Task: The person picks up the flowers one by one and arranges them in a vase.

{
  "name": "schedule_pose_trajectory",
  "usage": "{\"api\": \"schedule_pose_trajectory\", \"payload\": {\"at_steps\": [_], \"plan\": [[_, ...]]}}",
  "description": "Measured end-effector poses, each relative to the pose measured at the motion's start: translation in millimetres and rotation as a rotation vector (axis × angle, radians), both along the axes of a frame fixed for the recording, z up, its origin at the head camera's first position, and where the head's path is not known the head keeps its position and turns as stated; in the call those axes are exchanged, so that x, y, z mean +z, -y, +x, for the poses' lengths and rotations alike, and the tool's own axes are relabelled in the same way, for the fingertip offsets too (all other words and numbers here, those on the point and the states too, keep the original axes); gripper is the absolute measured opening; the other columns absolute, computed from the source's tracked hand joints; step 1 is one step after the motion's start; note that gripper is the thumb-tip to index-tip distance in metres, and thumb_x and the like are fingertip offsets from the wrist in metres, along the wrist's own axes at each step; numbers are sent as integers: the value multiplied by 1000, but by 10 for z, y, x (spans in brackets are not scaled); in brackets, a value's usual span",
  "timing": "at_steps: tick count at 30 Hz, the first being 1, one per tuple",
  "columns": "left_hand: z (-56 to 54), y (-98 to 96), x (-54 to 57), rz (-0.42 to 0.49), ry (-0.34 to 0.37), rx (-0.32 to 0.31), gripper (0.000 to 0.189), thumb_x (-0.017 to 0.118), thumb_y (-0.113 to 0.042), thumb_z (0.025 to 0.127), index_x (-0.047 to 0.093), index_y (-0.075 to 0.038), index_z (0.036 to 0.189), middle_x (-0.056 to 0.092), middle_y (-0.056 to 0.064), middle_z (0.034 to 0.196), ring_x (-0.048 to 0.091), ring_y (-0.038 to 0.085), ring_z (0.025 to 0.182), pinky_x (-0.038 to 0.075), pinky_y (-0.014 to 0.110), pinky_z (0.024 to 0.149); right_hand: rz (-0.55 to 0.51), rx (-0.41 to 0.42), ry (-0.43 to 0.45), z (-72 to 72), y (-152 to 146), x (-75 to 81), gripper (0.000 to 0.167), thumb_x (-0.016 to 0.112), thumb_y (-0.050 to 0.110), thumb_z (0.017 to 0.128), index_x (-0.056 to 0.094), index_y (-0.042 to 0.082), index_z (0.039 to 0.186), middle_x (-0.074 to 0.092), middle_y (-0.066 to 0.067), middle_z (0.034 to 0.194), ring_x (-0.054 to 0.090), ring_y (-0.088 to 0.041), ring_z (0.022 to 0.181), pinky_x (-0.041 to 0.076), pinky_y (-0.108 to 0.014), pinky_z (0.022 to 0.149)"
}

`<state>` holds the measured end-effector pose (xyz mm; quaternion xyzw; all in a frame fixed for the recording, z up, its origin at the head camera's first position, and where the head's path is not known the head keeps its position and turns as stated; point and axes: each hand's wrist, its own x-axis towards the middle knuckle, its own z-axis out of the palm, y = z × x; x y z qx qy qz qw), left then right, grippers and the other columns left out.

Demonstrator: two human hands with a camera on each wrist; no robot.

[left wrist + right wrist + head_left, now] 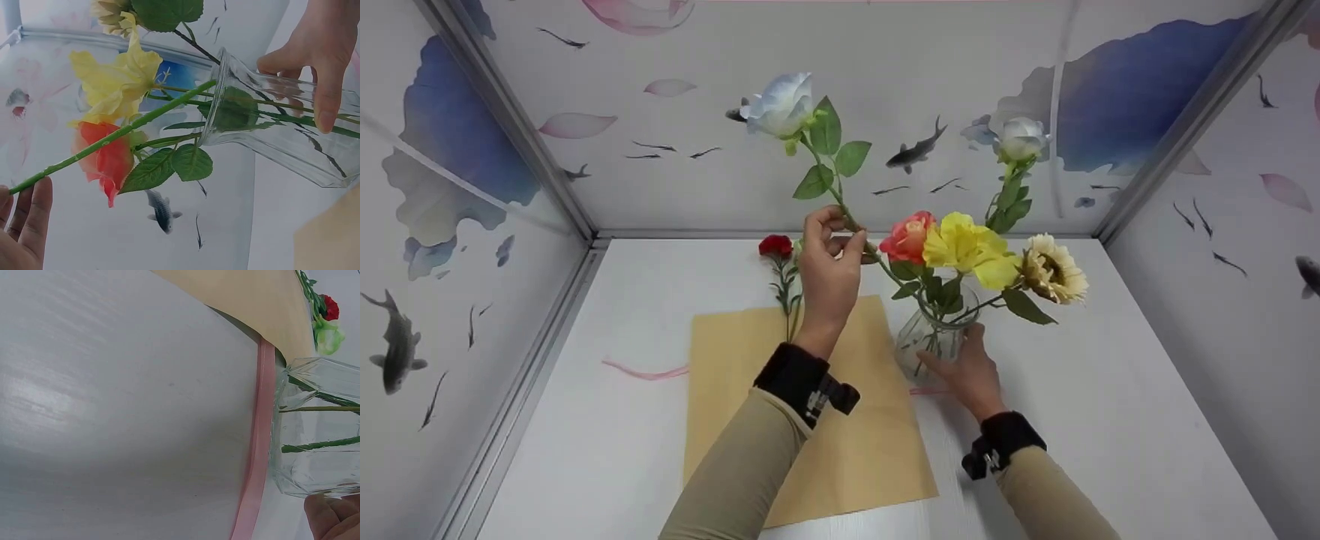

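My left hand [831, 281] pinches the green stem of a pale blue rose [781, 105], which leans up and left. In the left wrist view, the stem's lower end [205, 87] is at the glass vase's rim [211, 107]; whether it is inside is unclear. My right hand [971, 375] grips the vase [911, 349] by its side, thumb in front. Standing in it are a coral rose [907, 236], a yellow flower [969, 247], a cream sunflower [1054, 270] and a white rose [1021, 140]. Several stems show through the glass.
Brown paper [810, 465] lies on the white table [1110, 435], left of the vase. A red carnation [775, 246] and a light green flower [328, 334] lie at its far end. Pink ribbon [649, 373] runs under the paper. Printed panels [840, 45] enclose the table.
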<state>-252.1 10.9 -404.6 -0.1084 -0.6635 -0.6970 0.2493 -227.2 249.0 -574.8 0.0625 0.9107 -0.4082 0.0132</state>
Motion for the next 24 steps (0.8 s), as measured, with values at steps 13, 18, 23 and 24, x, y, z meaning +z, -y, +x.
{"api": "schedule_pose_trajectory", "payload": {"at_steps": [13, 18, 23, 24], "plan": [[-10, -84, -138, -23, 25, -53, 29, 63, 0, 99, 48, -3, 124, 62, 12, 108, 70, 24, 87, 60, 33, 77, -16, -6, 27, 0, 10, 22, 115, 78, 67, 79, 16, 4, 153, 31, -30, 160, 43, -52, 138, 39, -59, 111], [-2, -134, -171, -75, 22, -89, 28, 62, 1, 100, 48, -1, 124, 60, 14, 109, 70, 27, 88, 61, 33, 78, -18, -11, 35, -7, 2, 24, 117, 78, 67, 78, 16, 4, 154, 30, -30, 161, 41, -51, 140, 38, -59, 112], [13, -185, -229, -153, 33, -111, 27, 62, 1, 100, 49, -3, 123, 60, 14, 108, 71, 28, 91, 60, 31, 79, -18, -10, 40, -9, 0, 17, 119, 78, 69, 77, 14, 4, 154, 28, -29, 162, 39, -49, 142, 38, -58, 113], [16, -194, -242, -166, 37, -120, 27, 62, 0, 100, 49, -3, 123, 60, 14, 109, 71, 28, 91, 60, 30, 79, -18, -8, 37, -8, 0, 13, 119, 78, 69, 77, 14, 4, 154, 28, -29, 162, 39, -49, 142, 38, -58, 113]]}}
